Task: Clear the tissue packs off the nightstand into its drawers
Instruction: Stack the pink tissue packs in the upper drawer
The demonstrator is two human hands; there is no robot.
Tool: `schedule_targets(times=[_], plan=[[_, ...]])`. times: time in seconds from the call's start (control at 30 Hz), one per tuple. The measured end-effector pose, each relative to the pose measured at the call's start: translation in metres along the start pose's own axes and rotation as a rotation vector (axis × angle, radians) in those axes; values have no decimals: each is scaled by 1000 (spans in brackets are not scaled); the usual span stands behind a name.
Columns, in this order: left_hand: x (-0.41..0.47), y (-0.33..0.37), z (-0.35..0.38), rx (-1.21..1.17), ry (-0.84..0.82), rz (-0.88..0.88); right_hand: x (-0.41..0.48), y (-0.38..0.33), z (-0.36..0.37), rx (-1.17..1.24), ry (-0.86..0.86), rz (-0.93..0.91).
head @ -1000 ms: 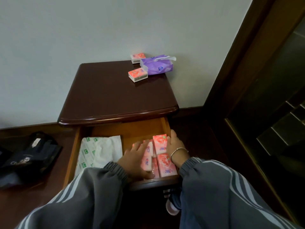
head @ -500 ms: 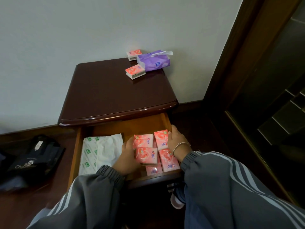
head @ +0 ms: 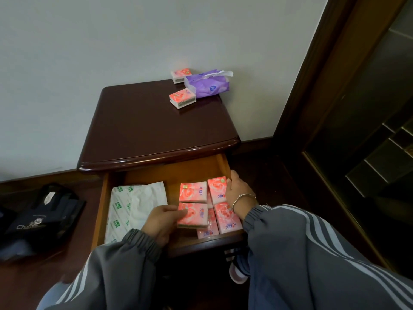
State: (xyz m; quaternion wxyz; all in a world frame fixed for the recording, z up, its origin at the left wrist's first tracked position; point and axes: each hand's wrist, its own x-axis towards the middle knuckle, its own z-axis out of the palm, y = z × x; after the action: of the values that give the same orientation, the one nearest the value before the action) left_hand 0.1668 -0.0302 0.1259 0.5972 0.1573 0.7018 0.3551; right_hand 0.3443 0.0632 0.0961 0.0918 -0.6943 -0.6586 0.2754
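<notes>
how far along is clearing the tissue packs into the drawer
More than half, it seems. Done: several pink packs and a white pack lie in the open drawer. In hand: the left hand grips the front pink pack; the right hand touches the back pink pack. To do: two small pink packs and the purple pack sit on the nightstand top.

The tabletop (head: 156,130) is dark wood, varnished to a gloss; the drawer (head: 174,175) inside is paler, matt wood. The pink packs (head: 193,191) and purple pack (head: 207,86) wear shiny plastic film. The bracelet (head: 243,196) is bright metal, the sleeves (head: 301,242) matt grey cloth.
</notes>
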Motion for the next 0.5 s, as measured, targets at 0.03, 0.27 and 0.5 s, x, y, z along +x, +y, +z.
schedule_targets(times=[0.03, 0.27, 0.5], plan=[[0, 0, -5, 21, 28, 46, 0, 0, 0, -1, 0, 0], [-2, 2, -5, 98, -21, 181, -1, -2, -2, 7, -6, 9], [9, -15, 18, 428, -16, 183, -2, 0, -1, 16, -24, 21]])
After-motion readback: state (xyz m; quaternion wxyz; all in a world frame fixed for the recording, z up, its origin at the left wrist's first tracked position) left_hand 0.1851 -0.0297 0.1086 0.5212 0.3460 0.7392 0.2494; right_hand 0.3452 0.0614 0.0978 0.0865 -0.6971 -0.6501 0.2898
